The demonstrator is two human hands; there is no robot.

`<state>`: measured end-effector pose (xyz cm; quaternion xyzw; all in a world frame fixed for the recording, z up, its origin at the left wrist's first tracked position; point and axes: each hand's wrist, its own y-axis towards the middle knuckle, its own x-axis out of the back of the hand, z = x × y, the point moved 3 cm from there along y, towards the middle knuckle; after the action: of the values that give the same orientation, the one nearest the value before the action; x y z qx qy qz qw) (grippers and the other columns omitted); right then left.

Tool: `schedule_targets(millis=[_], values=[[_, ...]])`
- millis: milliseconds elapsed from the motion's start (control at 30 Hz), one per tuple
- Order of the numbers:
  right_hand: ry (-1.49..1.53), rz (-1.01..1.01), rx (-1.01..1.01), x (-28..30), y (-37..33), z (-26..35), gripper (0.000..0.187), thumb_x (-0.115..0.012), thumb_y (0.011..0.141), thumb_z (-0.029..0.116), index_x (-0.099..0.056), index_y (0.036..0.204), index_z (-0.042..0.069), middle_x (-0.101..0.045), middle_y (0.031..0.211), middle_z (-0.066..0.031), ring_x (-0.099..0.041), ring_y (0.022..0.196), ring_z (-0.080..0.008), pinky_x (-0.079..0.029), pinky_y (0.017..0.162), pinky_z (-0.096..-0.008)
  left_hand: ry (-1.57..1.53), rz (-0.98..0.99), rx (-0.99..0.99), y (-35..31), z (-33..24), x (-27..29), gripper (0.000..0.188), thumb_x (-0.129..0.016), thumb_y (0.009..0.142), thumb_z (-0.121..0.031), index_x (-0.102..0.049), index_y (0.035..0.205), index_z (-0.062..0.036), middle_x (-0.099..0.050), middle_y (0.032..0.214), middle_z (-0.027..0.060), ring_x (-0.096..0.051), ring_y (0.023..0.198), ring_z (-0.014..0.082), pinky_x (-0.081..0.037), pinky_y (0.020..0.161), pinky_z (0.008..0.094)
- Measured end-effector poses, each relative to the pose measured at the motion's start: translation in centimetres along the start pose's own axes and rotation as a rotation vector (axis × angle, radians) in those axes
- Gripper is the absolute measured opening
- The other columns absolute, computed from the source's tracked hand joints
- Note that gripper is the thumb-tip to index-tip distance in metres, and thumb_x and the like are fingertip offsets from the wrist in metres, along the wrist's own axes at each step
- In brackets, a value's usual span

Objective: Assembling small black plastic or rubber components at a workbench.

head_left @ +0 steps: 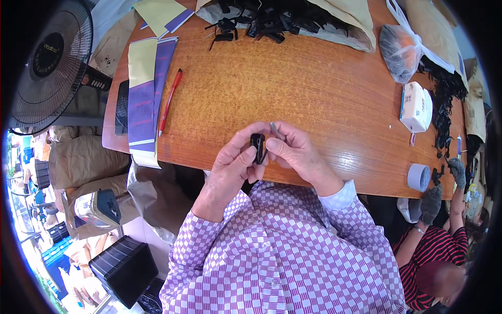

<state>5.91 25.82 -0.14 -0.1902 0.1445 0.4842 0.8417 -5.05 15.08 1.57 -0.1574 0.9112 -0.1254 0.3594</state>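
While the left hand (228, 165) holds a black part (257, 142), scuffed table (282, 89), fan (49, 57).

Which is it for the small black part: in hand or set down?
In hand: the left hand pinches the small black part, thumb against it.

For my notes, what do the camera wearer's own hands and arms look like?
The left hand and right hand are ungloved. The left sleeve and right sleeve are purple-and-white check; the right one ends in a plain, pale cuff.
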Motion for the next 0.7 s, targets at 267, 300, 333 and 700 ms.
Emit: schedule_targets(millis=[267, 300, 333, 700], values=[[-0.084, 0.093, -0.044, -1.0, 0.5, -0.3, 0.02, -0.056, 0.094, 0.021, -0.059, 0.104, 0.003, -0.057, 0.084, 0.0025, -0.051, 0.077, -0.0053, -0.042, 0.068, -0.0208, 0.183, 0.028, -0.059, -0.7, -0.1, 0.3, 0.041, -0.05, 0.096, -0.015, -0.041, 0.135, -0.0045, -0.056, 0.086, 0.004, -0.054, 0.065, 0.0084, -0.043, 0.056, 0.0176], [-0.151, 0.062, -0.02, -1.3, 0.6, -0.1, 0.02, -0.056, 0.094, 0.02, -0.058, 0.104, 0.002, -0.057, 0.084, 0.0025, -0.051, 0.077, -0.0052, -0.043, 0.068, -0.0207, 0.3, 0.016, -0.124, -0.8, -0.2, 0.4, 0.042, -0.051, 0.095, -0.011, -0.041, 0.135, -0.0042, -0.057, 0.09, 0.0049, -0.057, 0.07, 0.0092, -0.046, 0.059, 0.0191], [-0.218, 0.033, 0.004, -1.7, 0.7, 0.0, 0.02, -0.056, 0.095, 0.019, -0.058, 0.104, 0.002, -0.057, 0.084, 0.0024, -0.051, 0.077, -0.0051, -0.043, 0.068, -0.0206, 0.417, 0.001, -0.189, -0.9, -0.2, 0.6, 0.043, -0.052, 0.094, -0.007, -0.041, 0.135, -0.0039, -0.058, 0.095, 0.0058, -0.059, 0.075, 0.01, -0.049, 0.063, 0.0207], [-0.22, -0.043, -0.149, -6.8, 1.1, -1.1, 0.036, -0.04, 0.101, 0.028, -0.045, 0.126, 0.002, -0.04, 0.066, 0.0057, -0.035, 0.052, -0.0023, -0.025, 0.044, -0.0178, 0.859, -0.268, -0.565, -2.2, -1.3, 3.7, 0.04, -0.053, 0.089, 0.002, -0.047, 0.128, -0.0024, -0.062, 0.104, 0.0177, -0.065, 0.094, 0.0244, -0.052, 0.077, 0.0312]])
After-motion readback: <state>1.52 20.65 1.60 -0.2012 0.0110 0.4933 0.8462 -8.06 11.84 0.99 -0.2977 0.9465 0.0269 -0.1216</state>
